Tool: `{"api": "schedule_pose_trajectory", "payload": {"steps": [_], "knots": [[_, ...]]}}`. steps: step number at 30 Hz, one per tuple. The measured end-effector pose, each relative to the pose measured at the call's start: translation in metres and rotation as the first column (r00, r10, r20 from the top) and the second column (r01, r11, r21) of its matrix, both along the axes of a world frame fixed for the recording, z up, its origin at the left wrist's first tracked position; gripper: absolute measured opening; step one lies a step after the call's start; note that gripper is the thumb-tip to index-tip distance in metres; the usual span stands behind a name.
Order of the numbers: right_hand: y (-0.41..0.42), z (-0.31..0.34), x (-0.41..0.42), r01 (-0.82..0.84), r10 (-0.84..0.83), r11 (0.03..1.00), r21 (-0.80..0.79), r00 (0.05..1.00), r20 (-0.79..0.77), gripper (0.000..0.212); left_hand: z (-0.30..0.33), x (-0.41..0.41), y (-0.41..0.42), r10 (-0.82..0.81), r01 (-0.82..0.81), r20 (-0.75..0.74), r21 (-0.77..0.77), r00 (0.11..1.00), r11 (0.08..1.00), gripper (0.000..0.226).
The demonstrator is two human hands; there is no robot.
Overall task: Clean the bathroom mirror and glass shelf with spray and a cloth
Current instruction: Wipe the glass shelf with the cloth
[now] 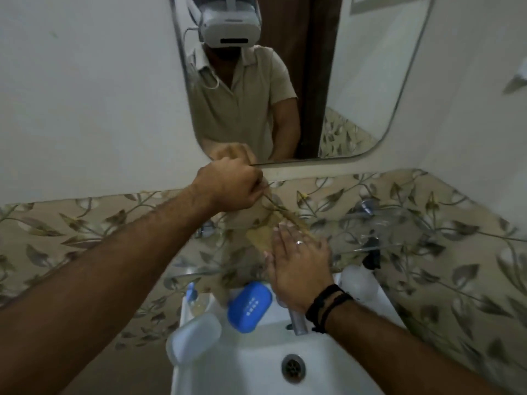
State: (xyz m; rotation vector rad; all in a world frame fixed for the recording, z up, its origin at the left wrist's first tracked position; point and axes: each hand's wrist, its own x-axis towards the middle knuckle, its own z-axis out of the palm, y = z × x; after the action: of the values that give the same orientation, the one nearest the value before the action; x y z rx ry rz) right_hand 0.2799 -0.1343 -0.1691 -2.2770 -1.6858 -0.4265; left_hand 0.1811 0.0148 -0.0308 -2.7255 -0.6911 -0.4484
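Under right hand (299,266), cloth (265,238) half-hidden on barely visible glass shelf (399,246)

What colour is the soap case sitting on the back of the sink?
Blue, with a few small white marks on its lid; the soap case shows clearly in the head view.

A home bathroom: a rounded wall mirror (356,81) hangs above a white washbasin (256,360) with a drain (293,367), a blue soap case (249,306) sits on its rim, and leaf-patterned tiles (85,232) line the wall.
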Motion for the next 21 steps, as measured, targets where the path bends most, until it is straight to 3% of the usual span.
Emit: {"api": "schedule_pose_trajectory", "payload": {"steps": [8, 13, 21], "knots": [[-0.044, 0.017, 0.108, 0.289, -0.297, 0.926, -0.244, 0.955, 0.005, 0.078, 0.008, 0.048, -0.016, -0.004, -0.002, -0.094, -0.068, 0.996, 0.998, 0.039], [-0.048, 0.046, 0.161, 0.487, -0.528, 0.731, -0.477, 0.848, 0.057, 0.067, 0.009, 0.05, -0.012, -0.022, 0.014, -0.107, -0.076, 0.994, 0.997, 0.038], [-0.019, 0.055, 0.208, 0.473, -0.561, 0.693, -0.544, 0.828, 0.006, 0.071, 0.0, 0.054, -0.007, 0.008, -0.01, -0.039, -0.046, 0.999, 0.999, 0.038]]}}
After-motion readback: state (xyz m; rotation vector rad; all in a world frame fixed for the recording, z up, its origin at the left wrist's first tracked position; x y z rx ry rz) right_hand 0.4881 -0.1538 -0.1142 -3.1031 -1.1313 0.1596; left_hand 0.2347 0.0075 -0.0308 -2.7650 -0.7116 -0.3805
